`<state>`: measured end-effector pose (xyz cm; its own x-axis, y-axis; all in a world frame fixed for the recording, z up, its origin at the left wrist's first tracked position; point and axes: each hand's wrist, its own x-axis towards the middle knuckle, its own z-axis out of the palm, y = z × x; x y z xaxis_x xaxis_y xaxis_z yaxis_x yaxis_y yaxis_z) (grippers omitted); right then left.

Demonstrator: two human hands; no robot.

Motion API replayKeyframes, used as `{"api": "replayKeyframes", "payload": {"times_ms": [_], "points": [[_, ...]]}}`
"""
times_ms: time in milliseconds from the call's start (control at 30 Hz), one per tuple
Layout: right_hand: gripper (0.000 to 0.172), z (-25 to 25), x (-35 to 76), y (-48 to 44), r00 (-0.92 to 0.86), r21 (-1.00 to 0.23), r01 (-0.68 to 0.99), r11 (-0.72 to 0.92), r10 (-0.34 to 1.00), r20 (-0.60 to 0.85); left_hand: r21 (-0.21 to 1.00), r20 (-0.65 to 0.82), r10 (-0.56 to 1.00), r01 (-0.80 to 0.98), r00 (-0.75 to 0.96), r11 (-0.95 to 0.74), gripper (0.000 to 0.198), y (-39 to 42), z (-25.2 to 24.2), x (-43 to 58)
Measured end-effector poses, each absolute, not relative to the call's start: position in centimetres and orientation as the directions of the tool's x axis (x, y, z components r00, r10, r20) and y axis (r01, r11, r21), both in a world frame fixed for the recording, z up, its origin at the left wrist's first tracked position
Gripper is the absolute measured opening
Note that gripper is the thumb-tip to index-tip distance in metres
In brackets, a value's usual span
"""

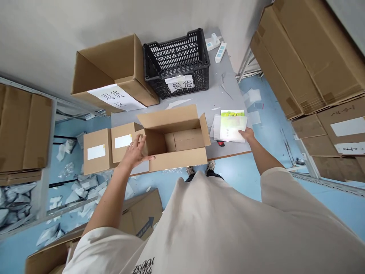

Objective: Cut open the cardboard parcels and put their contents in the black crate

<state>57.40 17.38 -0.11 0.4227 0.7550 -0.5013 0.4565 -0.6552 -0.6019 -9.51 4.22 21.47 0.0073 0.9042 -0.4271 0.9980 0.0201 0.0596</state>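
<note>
An open cardboard box (186,141) stands at the table's front edge, flaps spread and no contents visible. My left hand (134,153) rests at its left end, fingers apart on the left flap and thumb over the front flap. To the right of the box, my right hand (246,135) pinches the edge of a flat white packet with green print (232,127), partly covered by translucent plastic. More translucent sheets or bags (216,128) lie under the packet. A small red and black object (220,143) pokes out below it.
Behind are a labelled carton (107,72) and a black plastic crate (178,64). Two closed boxes (97,152) (122,140) sit left. Power strips (220,52) lie at the back right. Shelves with large cartons (313,57) flank the table. Grey parcels (82,190) litter the left side.
</note>
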Motion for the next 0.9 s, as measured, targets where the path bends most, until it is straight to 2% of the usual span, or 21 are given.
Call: {"api": "replayKeyframes", "payload": {"times_ms": [100, 167, 200, 267, 367, 467, 567, 667, 767, 900], "points": [[0.057, 1.6, 56.4, 17.2, 0.461, -0.481, 0.577, -0.66, 0.75, -0.475, 0.107, -0.396, 0.918, 0.993, -0.005, 0.051, 0.129, 3.4, 21.6, -9.0], [0.076, 3.3, 55.0, 16.6, 0.464, -0.444, 0.65, -0.617, 0.785, -0.412, 0.14, -0.37, 0.928, 0.986, -0.034, 0.092, 0.127, 2.6, 21.5, -8.9], [0.079, 4.2, 54.0, 16.2, 0.415, -0.477, 0.681, -0.555, 0.83, -0.373, 0.166, -0.348, 0.936, 0.979, -0.052, 0.116, 0.125, 2.1, 21.4, -9.0], [0.074, 6.1, 51.7, 14.9, 0.21, -0.644, 0.673, -0.363, 0.929, -0.304, 0.249, -0.281, 0.954, 0.951, -0.108, 0.181, 0.12, 0.9, 20.9, -9.8], [0.067, 8.8, 47.7, 12.2, -0.115, -0.871, 0.454, -0.19, 0.956, -0.269, 0.466, -0.187, 0.94, 0.816, -0.287, 0.342, 0.104, -1.1, 19.4, -11.8], [0.071, 11.1, 44.2, 10.1, -0.288, -0.946, 0.305, -0.108, 0.936, -0.2, 0.66, -0.301, 0.86, 0.561, -0.412, 0.499, 0.091, -2.8, 17.5, -13.6], [0.078, 13.0, 42.4, 9.2, -0.364, -0.958, 0.281, -0.065, 0.916, -0.169, 0.758, -0.387, 0.873, 0.435, -0.298, 0.485, 0.094, -4.0, 16.0, -13.5], [0.085, 14.5, 42.0, 9.3, -0.406, -0.941, 0.335, -0.049, 0.894, -0.191, 0.831, -0.279, 0.948, 0.456, -0.156, 0.32, 0.106, -4.2, 15.8, -11.8], [0.093, 15.7, 42.0, 9.4, -0.441, -0.919, 0.391, -0.046, 0.868, -0.23, 0.814, -0.181, 0.983, 0.563, 0.01, 0.144, 0.106, -3.5, 16.4, -10.1], [0.095, 16.9, 41.4, 9.2, -0.477, -0.896, 0.438, -0.073, 0.826, -0.301, 0.767, -0.226, 0.957, 0.639, 0.185, 0.058, 0.111, -2.0, 16.8, -9.1]]}}
